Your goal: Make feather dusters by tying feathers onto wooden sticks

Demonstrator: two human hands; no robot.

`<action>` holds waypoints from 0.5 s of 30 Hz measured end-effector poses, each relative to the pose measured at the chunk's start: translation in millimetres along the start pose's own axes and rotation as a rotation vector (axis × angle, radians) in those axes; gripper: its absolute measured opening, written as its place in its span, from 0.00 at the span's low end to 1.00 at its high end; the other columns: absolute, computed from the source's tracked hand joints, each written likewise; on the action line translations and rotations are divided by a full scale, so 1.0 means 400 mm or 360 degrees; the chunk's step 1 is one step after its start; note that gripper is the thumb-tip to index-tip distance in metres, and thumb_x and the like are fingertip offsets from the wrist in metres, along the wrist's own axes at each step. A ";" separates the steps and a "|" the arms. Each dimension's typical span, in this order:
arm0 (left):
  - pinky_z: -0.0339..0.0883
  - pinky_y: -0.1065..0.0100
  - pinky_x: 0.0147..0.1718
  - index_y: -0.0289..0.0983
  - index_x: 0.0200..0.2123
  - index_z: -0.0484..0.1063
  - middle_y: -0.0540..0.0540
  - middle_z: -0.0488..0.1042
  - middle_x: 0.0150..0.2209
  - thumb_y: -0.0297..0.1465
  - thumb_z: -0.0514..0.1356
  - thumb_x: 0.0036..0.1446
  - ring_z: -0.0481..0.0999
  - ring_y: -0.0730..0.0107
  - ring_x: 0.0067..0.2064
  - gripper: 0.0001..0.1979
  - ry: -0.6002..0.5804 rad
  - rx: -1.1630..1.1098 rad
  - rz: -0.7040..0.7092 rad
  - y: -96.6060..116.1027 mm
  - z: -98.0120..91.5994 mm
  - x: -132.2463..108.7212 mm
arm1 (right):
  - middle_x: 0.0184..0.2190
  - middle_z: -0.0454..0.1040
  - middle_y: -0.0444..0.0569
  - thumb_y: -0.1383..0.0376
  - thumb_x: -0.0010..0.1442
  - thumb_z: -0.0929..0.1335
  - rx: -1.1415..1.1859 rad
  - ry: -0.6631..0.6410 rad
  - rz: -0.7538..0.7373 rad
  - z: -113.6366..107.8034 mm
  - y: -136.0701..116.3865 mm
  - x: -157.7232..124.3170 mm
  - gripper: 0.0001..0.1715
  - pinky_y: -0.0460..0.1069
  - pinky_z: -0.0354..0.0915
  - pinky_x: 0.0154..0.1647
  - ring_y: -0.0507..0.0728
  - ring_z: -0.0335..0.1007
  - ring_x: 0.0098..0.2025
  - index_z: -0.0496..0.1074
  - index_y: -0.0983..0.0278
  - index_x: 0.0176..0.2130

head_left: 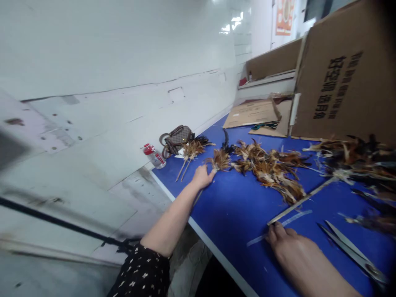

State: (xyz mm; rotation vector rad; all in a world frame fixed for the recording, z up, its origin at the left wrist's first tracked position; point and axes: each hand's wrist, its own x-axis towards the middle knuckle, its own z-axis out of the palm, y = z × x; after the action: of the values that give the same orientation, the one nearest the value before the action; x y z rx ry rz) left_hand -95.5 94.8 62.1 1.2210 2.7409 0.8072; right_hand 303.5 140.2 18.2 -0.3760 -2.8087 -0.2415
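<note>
My left hand (202, 176) is closed at the base of a brown feather bunch (220, 159) with a dark tip, near the left edge of the blue table (229, 214). Its fingers wrap the bunch's thin stick, which shows below the hand. My right hand (283, 239) pinches the lower end of a pale stick (305, 200); dark and brown feathers (349, 173) are at the stick's upper end. A clear strip (298, 217) passes beside and under the right fingers. Brown feathers (269, 169) lie in a heap between the hands.
Open scissors (352, 249) lie at the right. Two feather sticks (189, 154), a checked bag (178, 138) and a red-capped bottle (154, 156) are at the far left. Flat cardboard (252, 113) and a large box (346, 78) stand behind, beside the white wall (123, 82).
</note>
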 end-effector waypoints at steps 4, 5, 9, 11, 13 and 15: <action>0.70 0.58 0.55 0.37 0.36 0.77 0.37 0.81 0.41 0.35 0.72 0.57 0.80 0.51 0.52 0.10 -0.0156 -0.0176 -0.0112 -0.021 0.015 -0.001 | 0.43 0.84 0.57 0.82 0.58 0.66 0.0012 0.0038 -0.0121 0.023 0.029 -0.006 0.24 0.47 0.76 0.37 0.58 0.82 0.35 0.80 0.66 0.49; 0.69 0.59 0.54 0.37 0.33 0.75 0.38 0.81 0.39 0.33 0.71 0.57 0.80 0.52 0.51 0.09 -0.0172 -0.0246 -0.0134 -0.018 0.019 0.002 | 0.42 0.84 0.57 0.82 0.58 0.66 0.0001 0.0052 -0.0133 0.028 0.033 -0.007 0.24 0.47 0.77 0.36 0.58 0.82 0.34 0.80 0.66 0.49; 0.70 0.64 0.45 0.38 0.27 0.69 0.42 0.76 0.32 0.32 0.68 0.62 0.78 0.60 0.43 0.14 -0.0208 -0.0628 -0.0246 0.008 0.029 0.008 | 0.42 0.85 0.58 0.85 0.55 0.64 -0.0109 0.0152 -0.0180 0.065 0.031 -0.013 0.30 0.48 0.78 0.33 0.59 0.83 0.33 0.83 0.66 0.49; 0.67 0.67 0.36 0.38 0.30 0.69 0.47 0.72 0.28 0.37 0.65 0.67 0.74 0.67 0.32 0.14 -0.0255 -0.0878 -0.0310 0.026 0.027 0.002 | 0.44 0.86 0.59 0.86 0.53 0.63 -0.0154 0.0206 -0.0159 0.099 0.025 -0.022 0.33 0.50 0.80 0.33 0.61 0.85 0.34 0.85 0.65 0.48; 0.61 0.70 0.28 0.37 0.35 0.69 0.51 0.68 0.27 0.40 0.62 0.69 0.65 0.75 0.24 0.14 -0.0314 -0.1142 -0.0346 0.048 0.022 -0.011 | 0.46 0.86 0.60 0.86 0.53 0.63 -0.0160 0.0209 -0.0123 0.141 0.024 -0.033 0.34 0.53 0.81 0.34 0.63 0.85 0.36 0.85 0.64 0.48; 0.54 0.73 0.24 0.37 0.38 0.69 0.53 0.66 0.27 0.42 0.64 0.68 0.58 0.80 0.21 0.14 -0.0364 -0.1382 -0.0341 0.072 0.016 -0.027 | 0.47 0.86 0.61 0.86 0.54 0.63 -0.0156 0.0178 -0.0105 0.181 0.027 -0.043 0.34 0.54 0.81 0.35 0.64 0.85 0.37 0.85 0.64 0.48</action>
State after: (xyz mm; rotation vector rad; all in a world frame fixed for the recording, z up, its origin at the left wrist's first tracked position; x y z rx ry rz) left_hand -66.9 106.0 68.3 0.7469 1.9062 1.4756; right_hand 303.0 161.3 -53.9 -0.2823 -2.7089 -0.4031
